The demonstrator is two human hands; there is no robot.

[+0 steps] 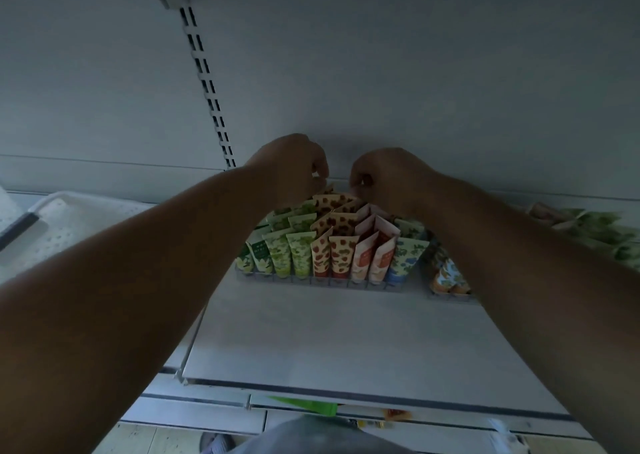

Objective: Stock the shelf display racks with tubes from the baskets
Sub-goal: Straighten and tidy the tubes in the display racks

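Two hands (294,162) (384,176); two racks (322,280) (450,294); nine tube columns (341,256) in nearer rack.

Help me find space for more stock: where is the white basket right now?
In the head view the white basket sits at the far left of the shelf, beyond the left forearm and left of the display rack of tubes.

Both bare arms reach to the back of a white metal shelf (311,342). Left hand (294,166) and right hand (384,176), fingers curled, pinch the top of a brown-spotted cream tube (334,201) in the rear row of a clear display rack (322,280) packed with upright green, red, pink and blue patterned tubes
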